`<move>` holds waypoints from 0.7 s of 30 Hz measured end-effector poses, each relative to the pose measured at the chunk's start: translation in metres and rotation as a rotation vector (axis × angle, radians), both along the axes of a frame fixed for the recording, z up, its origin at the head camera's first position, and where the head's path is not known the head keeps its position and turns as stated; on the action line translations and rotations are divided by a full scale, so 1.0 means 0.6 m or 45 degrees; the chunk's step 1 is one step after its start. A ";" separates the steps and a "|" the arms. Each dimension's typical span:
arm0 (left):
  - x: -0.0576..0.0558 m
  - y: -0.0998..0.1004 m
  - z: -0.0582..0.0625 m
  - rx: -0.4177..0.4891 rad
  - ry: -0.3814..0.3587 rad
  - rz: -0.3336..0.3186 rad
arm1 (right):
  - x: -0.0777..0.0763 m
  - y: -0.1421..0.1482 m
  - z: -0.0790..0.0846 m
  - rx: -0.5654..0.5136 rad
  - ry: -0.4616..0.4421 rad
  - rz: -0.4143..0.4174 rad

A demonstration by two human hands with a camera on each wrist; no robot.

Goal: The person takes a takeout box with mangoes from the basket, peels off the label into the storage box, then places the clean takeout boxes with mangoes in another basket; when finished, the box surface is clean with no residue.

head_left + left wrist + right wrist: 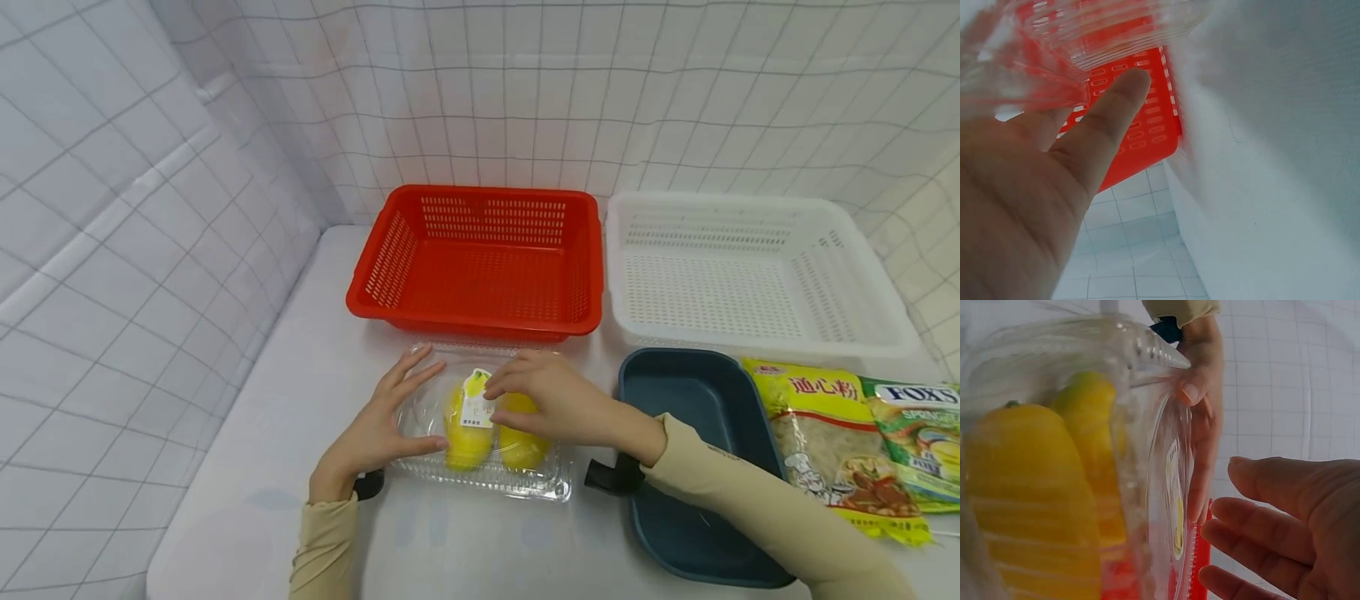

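Note:
A clear plastic clamshell box (pixel 558 482) lies on the table with yellow mangoes (pixel 468 448) inside. Its lid carries a white label (pixel 476 407) with a yellow fruit printed on it. My left hand (pixel 375 433) rests at the box's left side, thumb and fingers spread over the lid. In the right wrist view the left thumb (pixel 1192 392) touches the lid near a corner. My right hand (pixel 551 396) is over the right half of the box, partly hiding one mango. Seen from the right wrist, its relaxed fingers (pixel 1260 534) stay apart from the lid and hold nothing.
Just behind the box stands a red basket (pixel 472 321), with a white basket (pixel 761 337) to its right. A dark blue tray (pixel 693 533) sits under the right forearm. At the far right lie a yellow pasta bag (pixel 817 417) and a green FOXS packet (pixel 918 437).

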State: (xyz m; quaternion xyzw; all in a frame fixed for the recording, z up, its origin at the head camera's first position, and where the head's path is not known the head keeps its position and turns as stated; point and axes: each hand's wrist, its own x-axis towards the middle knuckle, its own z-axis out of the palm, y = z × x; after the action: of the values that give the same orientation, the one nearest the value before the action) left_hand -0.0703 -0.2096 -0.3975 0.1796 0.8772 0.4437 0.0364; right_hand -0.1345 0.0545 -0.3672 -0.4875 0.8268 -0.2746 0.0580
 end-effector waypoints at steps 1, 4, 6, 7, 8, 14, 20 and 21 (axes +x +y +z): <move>0.002 0.003 0.009 0.009 -0.003 -0.002 | 0.001 -0.005 0.001 0.019 0.031 0.012; 0.007 0.009 0.023 0.017 -0.009 -0.005 | 0.003 -0.015 0.001 0.061 0.073 0.032; 0.007 0.008 0.022 0.017 -0.008 -0.011 | 0.004 -0.020 -0.001 0.079 0.076 0.041; 0.006 0.008 0.021 0.016 -0.008 -0.015 | 0.005 -0.021 -0.002 0.089 0.080 0.045; 0.006 0.008 0.020 0.013 -0.008 -0.017 | 0.005 -0.022 -0.004 0.102 0.082 0.049; 0.006 0.007 0.018 0.007 0.001 -0.018 | 0.008 -0.024 -0.011 0.128 0.100 0.059; 0.005 0.007 0.017 0.005 0.006 -0.016 | 0.005 -0.027 -0.014 0.137 0.188 0.066; 0.005 0.007 0.017 0.005 0.007 -0.019 | 0.005 -0.028 -0.014 0.143 0.200 0.062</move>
State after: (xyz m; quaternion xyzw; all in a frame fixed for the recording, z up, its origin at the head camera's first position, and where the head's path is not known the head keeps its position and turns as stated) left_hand -0.0675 -0.2051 -0.3876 0.1873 0.8752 0.4445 0.0369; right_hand -0.1317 0.0377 -0.3756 -0.5235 0.8308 -0.1873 0.0271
